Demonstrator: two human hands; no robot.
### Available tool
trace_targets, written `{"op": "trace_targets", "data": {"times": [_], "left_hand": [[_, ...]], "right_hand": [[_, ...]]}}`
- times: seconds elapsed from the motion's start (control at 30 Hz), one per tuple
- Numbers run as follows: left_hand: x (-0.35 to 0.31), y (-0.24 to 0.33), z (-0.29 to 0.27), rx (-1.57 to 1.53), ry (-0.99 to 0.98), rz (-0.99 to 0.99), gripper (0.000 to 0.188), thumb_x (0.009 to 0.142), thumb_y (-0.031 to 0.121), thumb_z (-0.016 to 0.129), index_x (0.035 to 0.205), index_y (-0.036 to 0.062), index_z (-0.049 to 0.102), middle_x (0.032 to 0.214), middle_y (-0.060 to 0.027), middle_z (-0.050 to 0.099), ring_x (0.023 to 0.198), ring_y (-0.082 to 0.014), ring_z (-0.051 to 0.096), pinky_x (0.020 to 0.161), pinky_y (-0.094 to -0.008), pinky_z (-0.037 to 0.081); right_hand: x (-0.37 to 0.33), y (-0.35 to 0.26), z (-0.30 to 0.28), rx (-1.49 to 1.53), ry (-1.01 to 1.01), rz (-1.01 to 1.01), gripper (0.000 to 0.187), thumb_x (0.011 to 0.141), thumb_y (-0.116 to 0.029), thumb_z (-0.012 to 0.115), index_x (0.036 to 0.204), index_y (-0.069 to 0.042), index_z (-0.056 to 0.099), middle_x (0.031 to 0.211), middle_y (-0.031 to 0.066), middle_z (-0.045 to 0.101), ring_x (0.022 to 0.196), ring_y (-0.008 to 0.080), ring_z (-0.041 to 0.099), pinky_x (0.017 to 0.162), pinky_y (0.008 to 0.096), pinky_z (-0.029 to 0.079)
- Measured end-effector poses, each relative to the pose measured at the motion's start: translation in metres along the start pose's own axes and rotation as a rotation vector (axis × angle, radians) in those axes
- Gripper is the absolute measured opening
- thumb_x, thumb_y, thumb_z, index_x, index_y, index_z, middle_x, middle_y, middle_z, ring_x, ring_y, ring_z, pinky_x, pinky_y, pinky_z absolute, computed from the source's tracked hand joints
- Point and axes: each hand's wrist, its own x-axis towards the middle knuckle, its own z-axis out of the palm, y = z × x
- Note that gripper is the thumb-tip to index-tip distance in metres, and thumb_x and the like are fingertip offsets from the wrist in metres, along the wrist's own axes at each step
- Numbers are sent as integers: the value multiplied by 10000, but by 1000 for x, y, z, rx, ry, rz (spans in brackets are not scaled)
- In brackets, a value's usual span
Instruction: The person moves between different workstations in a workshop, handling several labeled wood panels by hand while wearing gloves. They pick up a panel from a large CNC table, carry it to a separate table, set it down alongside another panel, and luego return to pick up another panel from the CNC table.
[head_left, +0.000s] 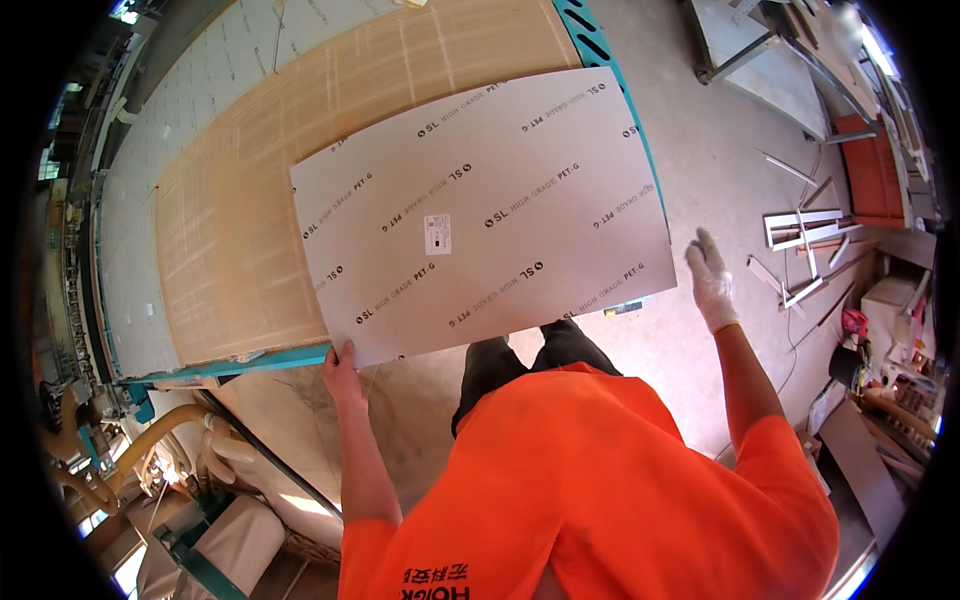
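Observation:
A large pale grey panel (pixel 470 290), covered with printed film and bearing a small white label (pixel 438 235), lies before me and juts past the near edge of the work table. My bare left hand (pixel 343 372) grips its near left corner, thumb on top; the fingers beneath are hidden. Just off the panel's right edge, my right hand (pixel 711 285) in a white glove hangs in the air, fingers stretched out and holding nothing. Under the panel is a big tan board (pixel 235 250), itself on a wider pale film-covered sheet (pixel 130 270).
A teal table frame (pixel 270 362) shows along the near and right edges. Thick tan hoses (pixel 165 440) and a dark pole stand at the lower left. Pale strips and frame pieces (pixel 805 230) lie on the floor at right, near a red cabinet (pixel 868 170) and a metal-legged table (pixel 760 60).

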Motion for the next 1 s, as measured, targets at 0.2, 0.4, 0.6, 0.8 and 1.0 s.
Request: {"op": "trace_targets", "data": {"times": [0.2,0.4,0.6,0.8,1.0], "left_hand": [[-4,34,-22,-107,-118,-43,375,967,273,639,1247,23,648,1075,-28,690,838,-117,615,666,-286,475],[-22,185,-55,-494,-469,465,802,840,400,704,1476,-29,470,1409,-132,580,1320,-261,521,1090,-389,377],[96,310,31,67,-97,729,549,1045,411,581,1425,17,534,1235,-88,607,1095,-187,547,987,-370,440],[156,372,94,43,-157,553,897,971,667,565,1496,-49,437,1436,-132,561,1318,-223,513,1109,-381,397],[127,365,118,380,94,445,894,842,737,686,1094,-121,706,1014,-172,711,932,-217,641,901,-351,505]], "right_hand": [[-9,-82,-4,183,-286,-5,579,921,-172,631,1449,35,514,1019,112,717,914,163,651,856,293,510],[34,-161,-81,872,-362,-190,598,848,-136,648,1408,52,555,990,84,659,831,146,596,784,266,485],[149,-246,-62,301,-43,-579,574,872,-344,755,1318,-7,626,1168,118,678,1109,213,600,1012,341,448],[188,-310,-12,559,27,-439,600,909,-435,754,1292,14,648,1201,106,691,1145,199,601,1055,336,424],[181,-276,-3,476,31,-173,702,895,-526,748,1292,45,649,1106,133,727,945,212,685,865,347,539]]}}
